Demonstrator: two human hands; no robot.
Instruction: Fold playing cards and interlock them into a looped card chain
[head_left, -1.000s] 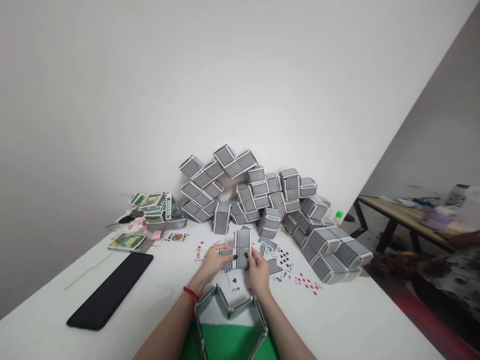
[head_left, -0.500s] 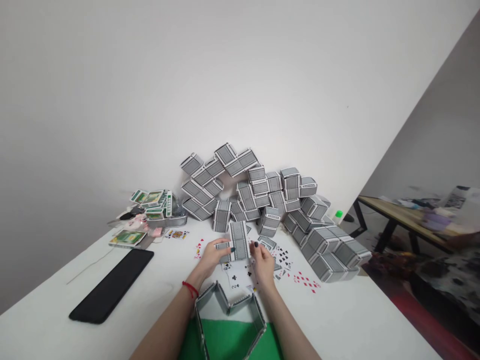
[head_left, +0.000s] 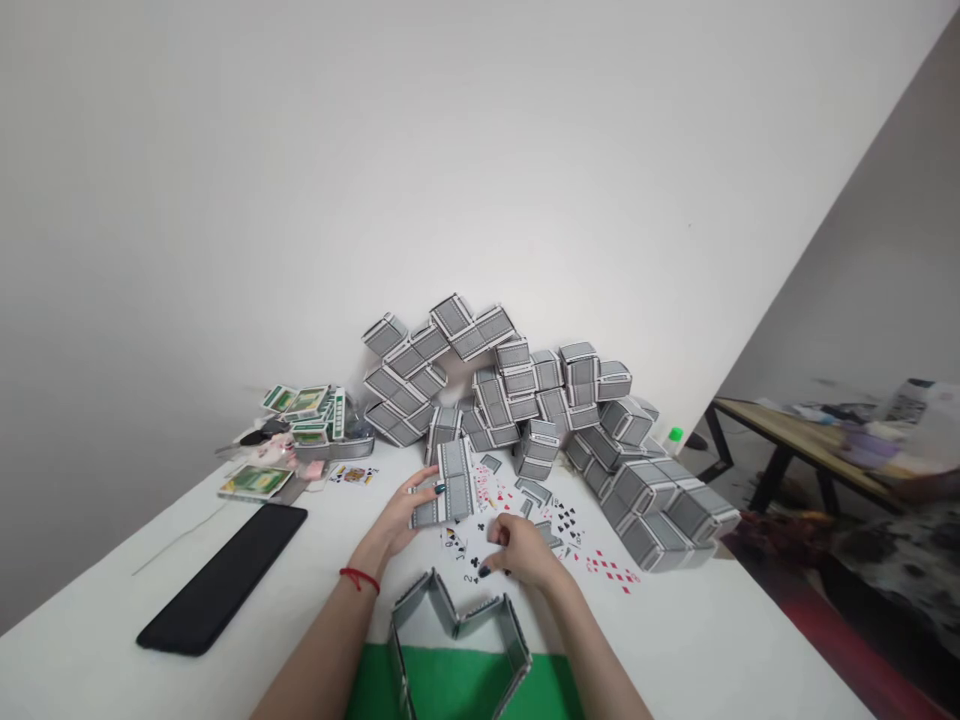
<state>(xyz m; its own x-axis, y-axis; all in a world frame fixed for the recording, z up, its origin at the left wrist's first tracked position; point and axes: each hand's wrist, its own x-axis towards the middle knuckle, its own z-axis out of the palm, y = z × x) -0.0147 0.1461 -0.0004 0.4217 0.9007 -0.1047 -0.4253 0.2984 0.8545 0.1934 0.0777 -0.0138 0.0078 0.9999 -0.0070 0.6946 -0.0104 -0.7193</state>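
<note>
My left hand (head_left: 397,515) is closed on a piece of folded playing cards (head_left: 455,480) with grey patterned backs, held upright above the table. My right hand (head_left: 525,550) is apart from that piece, low over the loose playing cards (head_left: 466,560). Its fingers are curled, with the thumb apart from the index finger near a two of clubs; I see nothing between them. Close to my body, between my forearms, stands an angular frame of folded cards (head_left: 459,628), notched on its far side.
Joined grey card boxes (head_left: 491,390) lean against the wall. More card boxes (head_left: 664,510) stand at the right. A black phone-like slab (head_left: 225,580) lies on the left, near card packs (head_left: 311,405). A ten of diamonds (head_left: 611,572) lies right of my right hand.
My left hand has moved left with the folded cards, which now tilt. My right hand has come away from them and dropped toward the loose cards, its thumb spreading.
</note>
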